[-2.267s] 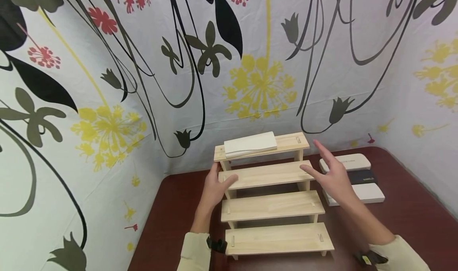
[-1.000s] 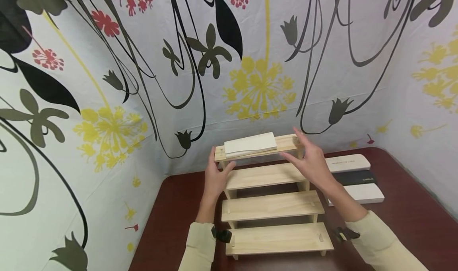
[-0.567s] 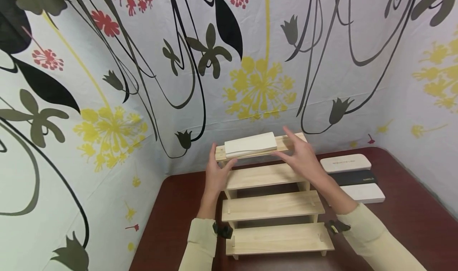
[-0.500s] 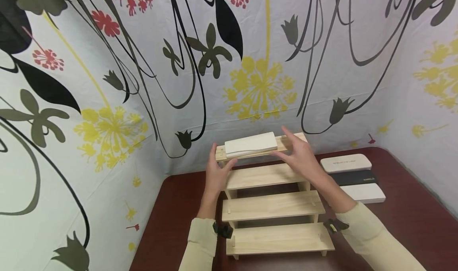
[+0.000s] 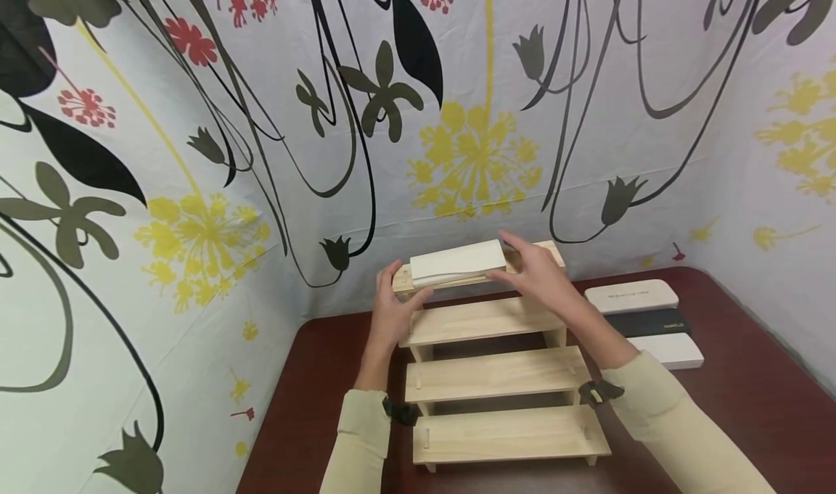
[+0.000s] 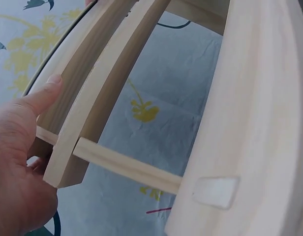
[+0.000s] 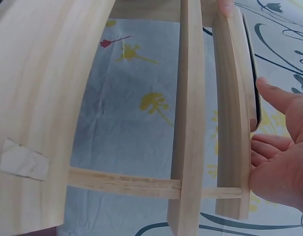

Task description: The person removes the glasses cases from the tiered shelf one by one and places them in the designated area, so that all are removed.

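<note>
A four-step wooden display shelf (image 5: 496, 371) stands on the table. A slim white box (image 5: 457, 260) lies on its top board, with a dark rim along the box edge in the right wrist view. My left hand (image 5: 392, 313) holds the left end of that board, thumb along the front edge and a finger over the end. In the left wrist view its other fingers are partly hidden behind the wood. My right hand (image 5: 538, 273) spans the box's right end, thumb at the front corner and index finger at the back. Its remaining fingers curl loosely in the right wrist view.
To the right on the dark red table (image 5: 738, 407) lie a rounded white case (image 5: 632, 296), a dark box (image 5: 653, 323) and another white box (image 5: 673, 350) in a row. A flower-printed cloth (image 5: 470, 66) hangs close behind the shelf.
Both hands have risen from the second board to the top one. My right hand has slid left along it to the white box's end. The box shows no clear movement.
</note>
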A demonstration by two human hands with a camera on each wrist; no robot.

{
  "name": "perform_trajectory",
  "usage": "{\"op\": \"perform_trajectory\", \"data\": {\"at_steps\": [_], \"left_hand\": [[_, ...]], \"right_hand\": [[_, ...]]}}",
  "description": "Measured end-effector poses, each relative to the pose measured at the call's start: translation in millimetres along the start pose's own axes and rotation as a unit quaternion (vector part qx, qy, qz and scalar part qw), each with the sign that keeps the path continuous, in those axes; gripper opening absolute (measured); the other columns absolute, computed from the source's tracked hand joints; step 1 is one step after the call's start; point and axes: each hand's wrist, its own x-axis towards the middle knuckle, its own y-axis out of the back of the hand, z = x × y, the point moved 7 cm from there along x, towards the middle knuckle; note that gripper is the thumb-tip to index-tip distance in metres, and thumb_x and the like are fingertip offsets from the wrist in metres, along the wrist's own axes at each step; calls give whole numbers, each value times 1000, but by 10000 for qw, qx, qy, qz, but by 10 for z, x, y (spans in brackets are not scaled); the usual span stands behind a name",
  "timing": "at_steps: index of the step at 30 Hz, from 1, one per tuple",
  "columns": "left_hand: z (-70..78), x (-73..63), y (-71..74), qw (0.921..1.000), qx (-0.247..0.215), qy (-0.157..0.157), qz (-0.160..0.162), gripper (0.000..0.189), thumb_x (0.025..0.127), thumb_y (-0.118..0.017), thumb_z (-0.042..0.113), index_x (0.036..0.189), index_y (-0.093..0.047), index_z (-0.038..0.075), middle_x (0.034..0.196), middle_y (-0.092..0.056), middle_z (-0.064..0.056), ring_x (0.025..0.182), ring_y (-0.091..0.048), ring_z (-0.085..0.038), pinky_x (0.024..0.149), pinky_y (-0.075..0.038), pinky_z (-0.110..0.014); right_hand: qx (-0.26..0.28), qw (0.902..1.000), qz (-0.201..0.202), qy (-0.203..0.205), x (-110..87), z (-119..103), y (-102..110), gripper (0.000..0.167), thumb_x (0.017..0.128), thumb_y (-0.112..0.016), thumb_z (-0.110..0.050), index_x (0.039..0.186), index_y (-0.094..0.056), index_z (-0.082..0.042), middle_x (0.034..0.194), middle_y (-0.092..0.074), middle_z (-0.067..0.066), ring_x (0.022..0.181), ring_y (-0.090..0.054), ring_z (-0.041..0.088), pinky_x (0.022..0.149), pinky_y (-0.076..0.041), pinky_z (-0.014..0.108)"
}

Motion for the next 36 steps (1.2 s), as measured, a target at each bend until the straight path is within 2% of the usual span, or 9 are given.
{"op": "perform_trajectory", "data": {"at_steps": [3,8,10,14,19,21,24,29,36], "left_hand": [[-15,32,11,9999,-27,-2,-132,88,89,-90,31,159,-44,6,160,-40,-12,149,-40,-32,121,-33,-54],[-38,75,48,9992,4,-78,-404,84,90,-90,31,158,-47,8,159,-40,-12,150,-38,-32,121,-32,-57],[-52,91,59,9986,-43,-115,-515,82,91,-88,29,158,-46,5,159,-40,-12,150,-38,-31,121,-31,-56],[-75,122,76,9977,-134,-188,-640,81,92,-87,25,157,-46,1,159,-41,-12,150,-37,-29,123,-30,-53],[-91,146,80,9965,-350,-188,-734,77,91,-88,21,155,-49,4,159,-40,-11,144,-43,-28,122,-33,-50],[-94,148,81,9961,-419,-187,-752,76,91,-88,20,155,-49,5,158,-41,-10,140,-46,-27,121,-35,-49],[-98,145,87,9959,-420,-205,-774,75,92,-88,20,154,-50,5,157,-44,-9,137,-48,-27,120,-35,-50],[-104,144,98,9958,-452,-215,-772,73,92,-88,20,153,-52,6,153,-47,-9,133,-50,-27,118,-37,-52],[-126,156,93,9959,-446,-195,-760,72,91,-89,22,152,-53,10,151,-49,-8,134,-49,-25,119,-35,-52]], "right_hand": [[-24,10000,-64,-46,17,-3,-11,86,96,-83,-26,162,-38,3,156,-49,30,133,-56,48,96,-50,57],[-34,9999,-117,-81,38,-10,-17,83,97,-82,-23,163,-38,1,155,-50,30,93,-65,39,89,-48,52],[-63,9999,-120,-98,42,-14,-15,81,97,-82,-21,162,-39,0,149,-55,31,71,-57,30,84,-46,49],[-98,9999,-54,-101,53,-24,-7,79,96,-83,-18,161,-42,1,134,-64,31,56,-44,25,81,-46,48],[-55,9999,74,-70,69,-18,-3,75,94,-84,-15,157,-47,3,123,-70,27,96,-69,40,91,-51,54],[-13,9999,98,-60,74,-15,-7,74,94,-85,-16,156,-49,3,125,-70,27,119,-66,42,99,-51,56],[46,10000,63,-42,69,-16,-14,75,94,-85,-15,156,-48,5,138,-64,29,127,-62,45,104,-49,59],[21,10000,-85,-43,61,-22,-37,76,95,-84,-20,157,-46,4,122,-68,24,109,-65,39,99,-50,56],[-24,10000,15,-14,56,-41,-33,72,96,-83,-22,155,-50,2,91,-60,9,77,-51,25,82,-45,46]]}}
